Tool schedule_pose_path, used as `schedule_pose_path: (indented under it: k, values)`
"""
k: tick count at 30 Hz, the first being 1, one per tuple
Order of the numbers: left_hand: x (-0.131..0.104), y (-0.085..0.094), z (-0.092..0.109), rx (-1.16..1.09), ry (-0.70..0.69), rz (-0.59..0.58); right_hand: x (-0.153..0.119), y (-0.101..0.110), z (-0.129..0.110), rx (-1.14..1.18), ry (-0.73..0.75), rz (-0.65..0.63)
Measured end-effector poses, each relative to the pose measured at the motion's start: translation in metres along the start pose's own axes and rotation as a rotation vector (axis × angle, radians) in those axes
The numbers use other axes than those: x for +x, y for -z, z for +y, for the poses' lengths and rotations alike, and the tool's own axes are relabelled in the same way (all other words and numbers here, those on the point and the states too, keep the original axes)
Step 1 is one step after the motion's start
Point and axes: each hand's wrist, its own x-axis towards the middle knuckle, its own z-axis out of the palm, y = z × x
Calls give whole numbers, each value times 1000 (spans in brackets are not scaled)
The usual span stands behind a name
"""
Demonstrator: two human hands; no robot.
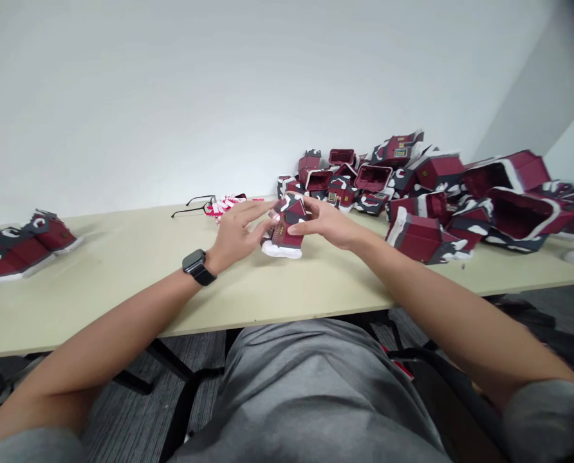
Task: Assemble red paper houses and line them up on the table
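Note:
A small dark-red paper house box (pixel 287 230) with a white base stands on the beige table (pixel 123 270) in front of me. My left hand (pixel 236 233), with a black watch on its wrist, presses against the box's left side. My right hand (pixel 329 222) grips its right side and roof. Both hands hold the box together.
A large pile of open red house boxes (pixel 426 193) covers the table's right side. Two closed house boxes (pixel 21 241) sit at the far left. Black glasses (pixel 193 206) and a red-and-white striped bundle (pixel 226 204) lie behind my hands, near the white wall.

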Motion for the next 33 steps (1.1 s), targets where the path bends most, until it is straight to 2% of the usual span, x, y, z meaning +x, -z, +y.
schedule_pose_path:
  k: [2,6,8,10,13,16,18,21,22,24,25,26,28,31,33]
  values:
    - [0,-2,6,-92,190,-88,0,-6,1,-172,55,25]
    - [-1,-6,16,-319,469,-292,-2,-15,6,-389,61,-45]
    - [-1,-1,16,-410,560,-324,-5,-15,8,-420,57,-75]
    - [-3,12,15,-455,647,-332,-7,-12,9,-446,46,-74]
    - [-12,49,10,-421,732,-372,-8,-3,10,-471,13,-18]
    - [-28,100,-14,-258,788,-407,-8,1,10,-476,-33,15]
    - [-45,140,-45,-113,888,-404,-8,-2,9,-471,-34,24]
    - [-77,200,-104,288,1033,-238,-8,-7,7,-463,-20,33]
    - [-88,217,-122,435,1061,-219,-8,-8,6,-460,-20,35]
    - [-106,243,-148,672,1091,-178,-8,-9,7,-447,-28,38]
    - [-113,250,-156,741,1103,-172,-7,-8,8,-440,-31,41]
    - [-117,254,-160,777,1102,-185,-7,-8,9,-432,-35,43]
    - [-120,249,-157,785,1082,-254,-7,-7,11,-419,-43,41]
    - [-107,221,-140,719,999,-364,-6,-8,12,-418,-39,53]
    - [-90,196,-125,656,913,-384,-5,-9,11,-431,-35,81]
